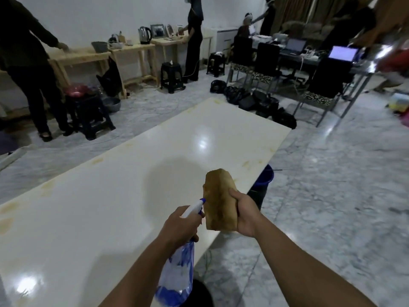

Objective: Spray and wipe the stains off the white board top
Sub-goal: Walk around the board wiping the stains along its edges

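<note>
Left hand (179,227) fingers wrapped round clear blue-labelled spray bottle (177,271), white nozzle aimed at folded brown cloth (219,200) gripped upright in right hand (243,213), both above glossy white board top (99,218) near its right edge; yellowish stains (252,163) lie ahead.

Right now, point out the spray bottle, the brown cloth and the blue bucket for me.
spray bottle (177,275), head view, on its clear body below the left hand.
brown cloth (219,200), head view, on the middle of the folded cloth.
blue bucket (264,178), head view, on its side beyond the board's edge.
</note>
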